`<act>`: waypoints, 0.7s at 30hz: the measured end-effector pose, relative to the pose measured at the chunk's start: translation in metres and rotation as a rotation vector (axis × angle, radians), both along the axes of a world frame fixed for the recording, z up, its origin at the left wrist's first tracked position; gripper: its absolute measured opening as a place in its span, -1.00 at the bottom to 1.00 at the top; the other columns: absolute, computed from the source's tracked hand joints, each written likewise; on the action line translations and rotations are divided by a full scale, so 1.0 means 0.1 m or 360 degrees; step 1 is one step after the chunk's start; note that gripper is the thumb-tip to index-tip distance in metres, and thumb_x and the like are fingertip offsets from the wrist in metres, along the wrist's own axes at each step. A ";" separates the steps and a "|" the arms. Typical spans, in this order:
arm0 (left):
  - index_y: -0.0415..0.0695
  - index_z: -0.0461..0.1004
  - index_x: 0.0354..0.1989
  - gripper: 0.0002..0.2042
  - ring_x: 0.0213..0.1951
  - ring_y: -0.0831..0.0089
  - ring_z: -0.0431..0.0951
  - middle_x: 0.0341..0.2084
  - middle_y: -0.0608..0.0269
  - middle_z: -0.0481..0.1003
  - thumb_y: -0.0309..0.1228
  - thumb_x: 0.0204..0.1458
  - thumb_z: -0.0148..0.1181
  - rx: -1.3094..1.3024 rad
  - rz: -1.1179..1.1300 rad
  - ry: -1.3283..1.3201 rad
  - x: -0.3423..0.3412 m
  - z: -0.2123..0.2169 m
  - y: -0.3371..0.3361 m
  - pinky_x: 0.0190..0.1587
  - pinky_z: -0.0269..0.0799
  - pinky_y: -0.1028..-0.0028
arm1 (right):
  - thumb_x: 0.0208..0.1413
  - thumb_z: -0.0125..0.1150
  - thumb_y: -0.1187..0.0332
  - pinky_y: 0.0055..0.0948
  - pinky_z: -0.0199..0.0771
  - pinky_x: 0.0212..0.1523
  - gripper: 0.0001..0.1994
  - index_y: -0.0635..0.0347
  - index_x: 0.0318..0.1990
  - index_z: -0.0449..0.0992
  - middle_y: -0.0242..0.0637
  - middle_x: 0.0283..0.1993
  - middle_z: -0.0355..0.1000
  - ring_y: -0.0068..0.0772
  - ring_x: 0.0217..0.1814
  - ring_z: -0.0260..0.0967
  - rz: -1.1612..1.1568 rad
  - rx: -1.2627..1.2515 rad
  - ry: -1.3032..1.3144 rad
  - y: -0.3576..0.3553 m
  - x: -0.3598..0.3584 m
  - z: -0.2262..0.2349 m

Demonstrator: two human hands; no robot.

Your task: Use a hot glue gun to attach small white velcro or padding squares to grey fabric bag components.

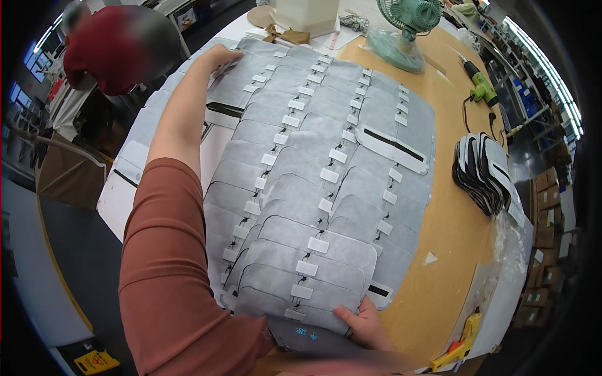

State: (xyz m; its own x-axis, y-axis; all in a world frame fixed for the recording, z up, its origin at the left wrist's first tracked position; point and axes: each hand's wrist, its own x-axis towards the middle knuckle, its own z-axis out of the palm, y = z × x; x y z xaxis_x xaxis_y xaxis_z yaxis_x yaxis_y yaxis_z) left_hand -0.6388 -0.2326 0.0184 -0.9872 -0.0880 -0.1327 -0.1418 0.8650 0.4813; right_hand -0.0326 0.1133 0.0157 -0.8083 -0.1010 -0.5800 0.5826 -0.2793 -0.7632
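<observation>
Overlapping grey fabric pads (301, 150) cover the middle of the table in rows, with small white tabs and thin black leads along them. My left hand (222, 57) reaches to the far left edge of the pads, its fingers bent at the edge and partly hidden. Near me, my right hand (367, 323) pinches the right edge of the closest pad, thumb on top and the other fingers mostly underneath. A white strip with a black band (394, 149) lies across the pads at the right. Another black-banded strip (224, 109) shows by my left forearm.
A stack of grey and black pads (486, 172) sits on the right. Beyond it lies a green corded tool (480, 84). A green fan (407, 28) stands at the back, and a yellow glue gun (461, 344) rests near right. A person in dark red (113, 47) is far left.
</observation>
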 end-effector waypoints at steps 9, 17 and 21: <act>-0.04 0.54 -0.09 -0.66 -0.64 0.60 0.22 -0.52 0.44 0.39 -0.10 0.06 0.26 0.0349 -0.0142 0.0111 -0.01 0.02 -0.20 -0.64 0.05 0.49 | 0.21 0.23 0.37 -0.40 0.29 0.20 -0.53 0.36 0.22 0.29 -0.19 0.15 0.41 -0.40 0.18 0.32 0.0150 0.0016 0.0046 0.03 -0.04 0.02; -0.04 0.56 -0.13 -0.61 -0.65 0.70 0.10 -0.65 0.53 0.18 0.03 0.12 0.21 0.0325 -0.0195 -0.0209 0.43 0.14 -0.19 -0.63 -0.08 0.55 | 0.20 0.24 0.35 -0.39 0.30 0.20 -0.51 0.36 0.22 0.28 -0.19 0.15 0.41 -0.41 0.18 0.31 0.0195 0.0022 0.0025 0.06 -0.02 0.00; -0.13 0.60 -0.30 -0.58 -0.55 0.65 0.23 -0.63 0.47 0.33 0.05 0.09 0.24 0.0537 -0.0407 0.0386 0.51 -0.02 -0.23 -0.50 0.13 0.52 | 0.20 0.25 0.34 -0.39 0.31 0.18 -0.51 0.37 0.21 0.28 -0.18 0.15 0.41 -0.41 0.18 0.32 0.0200 0.0029 -0.0002 0.05 -0.02 0.00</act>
